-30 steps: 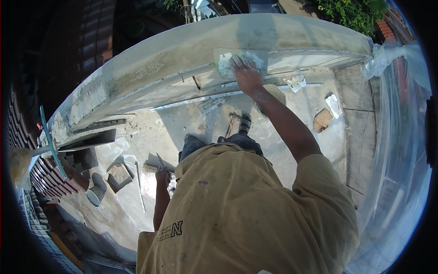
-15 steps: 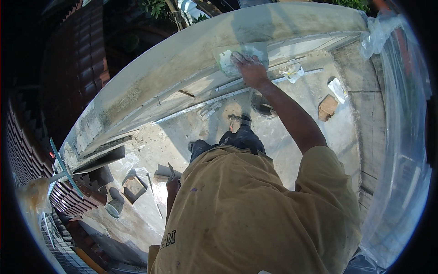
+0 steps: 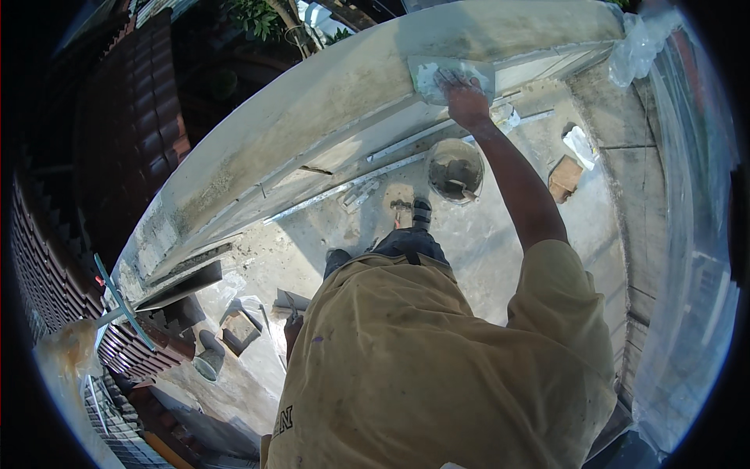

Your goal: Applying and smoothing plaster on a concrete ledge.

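Observation:
At the far side, my right hand is closed on a pale green and white plastering float. The float lies against the smooth grey top of a curved wall, near the inner edge. Low at my left side, my left hand shows only in part beside my shirt. Its fingers are closed round what looks like a small trowel, whose narrow blade points away from me. Beyond my feet, below my right forearm, stands a round bucket with grey mortar and a tool in it.
Long metal strips lie along the wall's foot. A cardboard box and white bag sit at right, before hanging clear plastic sheeting. Left are an open box, a grey bucket and tiled roofs.
My right hand and the float have slid to the right along the wall top. The mortar bucket, mostly covered by my forearm before, now shows whole. My left hand stays low at my side.

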Available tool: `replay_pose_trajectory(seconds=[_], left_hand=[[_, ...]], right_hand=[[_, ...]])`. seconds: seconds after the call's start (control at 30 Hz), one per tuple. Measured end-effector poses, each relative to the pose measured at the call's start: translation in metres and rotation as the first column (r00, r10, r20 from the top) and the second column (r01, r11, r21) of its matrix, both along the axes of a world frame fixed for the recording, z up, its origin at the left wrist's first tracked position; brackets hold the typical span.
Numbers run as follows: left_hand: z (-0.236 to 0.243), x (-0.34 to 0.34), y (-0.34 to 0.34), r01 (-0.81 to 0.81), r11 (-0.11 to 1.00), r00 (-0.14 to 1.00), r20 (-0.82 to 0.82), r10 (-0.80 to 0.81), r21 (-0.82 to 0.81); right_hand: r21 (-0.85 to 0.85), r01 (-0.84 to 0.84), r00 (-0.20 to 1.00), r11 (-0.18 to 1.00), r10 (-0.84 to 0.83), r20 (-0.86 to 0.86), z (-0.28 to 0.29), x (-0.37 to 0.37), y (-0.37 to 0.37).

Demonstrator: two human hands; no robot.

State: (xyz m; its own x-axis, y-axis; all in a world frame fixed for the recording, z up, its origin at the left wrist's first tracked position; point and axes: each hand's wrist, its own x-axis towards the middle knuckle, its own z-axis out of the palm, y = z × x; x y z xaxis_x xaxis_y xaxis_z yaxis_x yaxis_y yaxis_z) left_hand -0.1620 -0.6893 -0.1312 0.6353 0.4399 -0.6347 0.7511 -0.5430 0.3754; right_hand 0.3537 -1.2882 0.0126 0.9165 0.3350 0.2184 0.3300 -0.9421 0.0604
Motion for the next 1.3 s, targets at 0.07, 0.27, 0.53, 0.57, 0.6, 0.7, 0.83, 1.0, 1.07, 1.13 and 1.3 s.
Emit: replay_pose_trajectory(seconds=[0.07,0.27,0.53,0.57,0.6,0.7,0.83,1.0,1.07,1.13,1.3], left_hand=[[0.005,-0.002,-0.007,0.477,0.812,0.852,0.051,-0.522,0.337],[0.018,0.033,-0.065,-0.536,0.801,0.842,-0.104,0.529,-0.266],[0.061,0.110,-0.144,-0.383,0.859,0.915,-0.014,0.403,-0.341],[0.072,0.116,-0.151,-0.487,0.783,0.861,-0.065,0.504,-0.386],[0.075,0.121,-0.158,-0.415,0.838,0.898,-0.009,0.441,-0.353],[0.043,0.099,-0.134,0.217,0.959,0.943,0.292,-0.159,-0.181],[-0.028,0.058,-0.094,0.163,0.985,0.967,0.206,-0.148,-0.056],[-0.010,0.100,-0.056,0.378,0.922,0.905,0.175,-0.387,0.080],[-0.004,0.095,-0.041,0.599,0.768,0.720,0.267,-0.641,0.226],[0.004,0.102,-0.034,0.570,0.809,0.758,0.286,-0.586,0.146],[0.020,0.141,-0.028,0.469,0.882,0.845,0.314,-0.433,-0.043]], right_hand=[[-0.036,0.266,0.957,0.963,-0.269,-0.111,0.017,0.019,-0.062],[0.054,-0.031,0.993,0.998,0.037,-0.110,0.005,-0.029,0.042],[-0.057,0.236,0.970,0.970,-0.239,-0.041,-0.002,0.023,-0.120],[-0.047,0.225,0.972,0.973,-0.228,-0.051,-0.004,0.022,-0.105],[-0.011,0.179,0.982,0.984,-0.180,-0.050,-0.002,0.015,-0.078],[0.094,-0.079,0.997,0.992,0.080,-0.010,-0.003,-0.028,0.021],[0.116,-0.315,0.949,0.942,0.310,0.057,0.006,-0.034,0.047],[-0.026,0.295,0.955,0.955,-0.295,-0.015,-0.003,0.007,-0.058],[0.043,0.212,0.977,0.976,-0.211,-0.039,0.001,0.002,-0.013],[0.122,-0.018,1.000,0.992,0.021,-0.021,-0.003,-0.028,0.065],[0.116,-0.246,0.969,0.962,0.246,0.015,0.005,-0.046,0.095]])
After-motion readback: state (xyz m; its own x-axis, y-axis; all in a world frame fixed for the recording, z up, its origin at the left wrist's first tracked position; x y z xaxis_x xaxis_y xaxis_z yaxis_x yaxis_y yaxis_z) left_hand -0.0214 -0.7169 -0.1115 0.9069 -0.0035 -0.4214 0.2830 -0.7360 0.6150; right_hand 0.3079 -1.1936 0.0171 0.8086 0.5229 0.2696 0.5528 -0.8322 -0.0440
